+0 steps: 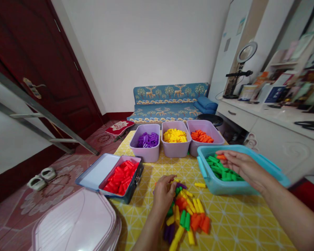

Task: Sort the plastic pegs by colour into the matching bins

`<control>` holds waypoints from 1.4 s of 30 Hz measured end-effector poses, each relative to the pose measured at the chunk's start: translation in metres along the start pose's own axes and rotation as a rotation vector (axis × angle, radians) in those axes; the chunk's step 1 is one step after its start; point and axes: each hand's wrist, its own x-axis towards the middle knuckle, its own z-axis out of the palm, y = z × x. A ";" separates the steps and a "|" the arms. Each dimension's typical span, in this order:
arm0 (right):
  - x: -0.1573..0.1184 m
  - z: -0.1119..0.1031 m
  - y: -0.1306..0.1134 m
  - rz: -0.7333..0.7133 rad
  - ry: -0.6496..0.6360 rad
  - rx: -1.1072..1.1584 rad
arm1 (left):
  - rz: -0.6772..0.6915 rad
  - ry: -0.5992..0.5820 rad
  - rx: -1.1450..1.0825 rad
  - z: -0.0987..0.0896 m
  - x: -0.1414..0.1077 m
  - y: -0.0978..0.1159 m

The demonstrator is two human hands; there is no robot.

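Pinched in the fingers of my right hand (237, 162) is a small orange tube (221, 157). That hand is above the blue bin (211, 186), where green tubes (219, 170) lie. My left hand (163, 191) is over the left side of a mixed pile (189, 205) of yellow, green, orange and purple tubes on the table. Its fingers are bent, with thumb and fingers apart, and I see nothing held in it. One yellow tube (200, 185) lies apart from the pile, near the blue bin.
Along the far edge stand lilac bins with purple tubes (148, 140), yellow tubes (174, 136) and orange tubes (201, 136). An open tin (128, 197) of red tubes (121, 177) sits left. Stacked pale lids (75, 219) are at front left, on the yellow tablecloth (238, 219) side.
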 end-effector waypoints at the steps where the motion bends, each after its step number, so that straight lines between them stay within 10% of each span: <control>1: -0.002 0.006 -0.005 0.022 -0.024 0.069 | -0.003 0.006 0.009 0.000 0.000 -0.001; 10: 0.010 0.034 -0.013 0.090 -0.204 -0.029 | -0.004 0.017 0.147 0.000 0.000 -0.004; 21: 0.081 0.036 -0.039 -0.087 0.256 0.117 | 0.032 -0.027 0.259 0.003 0.000 -0.003; 26: 0.031 0.077 -0.028 -0.339 0.059 -0.142 | 0.048 -0.035 0.260 0.003 0.000 -0.005; 31: -0.056 0.125 0.036 -0.382 -0.209 -0.402 | 0.093 -0.014 0.161 0.004 -0.001 -0.007; 42: -0.128 0.127 0.106 -0.566 -0.172 -0.956 | 0.082 0.156 -0.074 -0.021 -0.013 0.021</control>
